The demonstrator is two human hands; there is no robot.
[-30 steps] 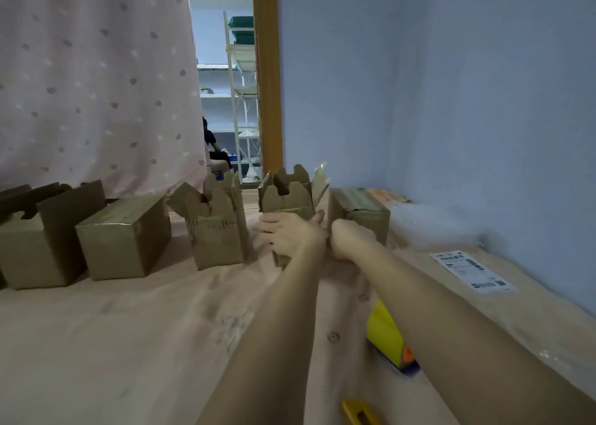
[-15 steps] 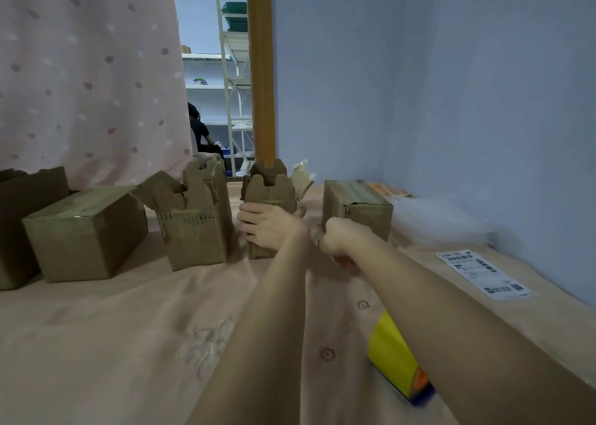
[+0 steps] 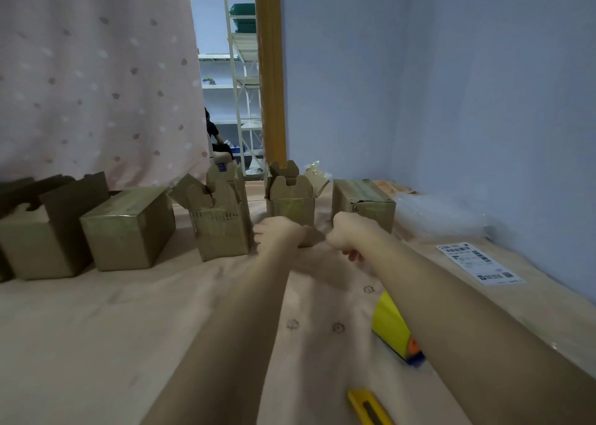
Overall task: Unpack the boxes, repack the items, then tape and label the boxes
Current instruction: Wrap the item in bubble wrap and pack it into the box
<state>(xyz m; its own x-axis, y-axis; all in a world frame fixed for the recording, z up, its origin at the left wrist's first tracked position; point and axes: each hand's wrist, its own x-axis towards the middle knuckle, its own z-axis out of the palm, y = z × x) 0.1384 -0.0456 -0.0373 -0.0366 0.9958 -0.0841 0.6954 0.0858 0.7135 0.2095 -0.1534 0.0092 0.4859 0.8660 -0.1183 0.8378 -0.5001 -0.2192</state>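
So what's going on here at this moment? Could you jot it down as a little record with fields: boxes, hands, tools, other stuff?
surface: pink cloth
open boxes: one by the left hand, one to its left, one at far left
closed boxes: one beyond the right hand, one left of centre
left hand: at the base of the open box, grip hidden
right hand: fingers curled, contents not visible
tools: yellow cutter, yellow tape dispenser
other: printed label, bubble wrap

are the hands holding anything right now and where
The left hand touches the lower front of the open box; a grip cannot be told. The right hand is fisted, contents hidden.
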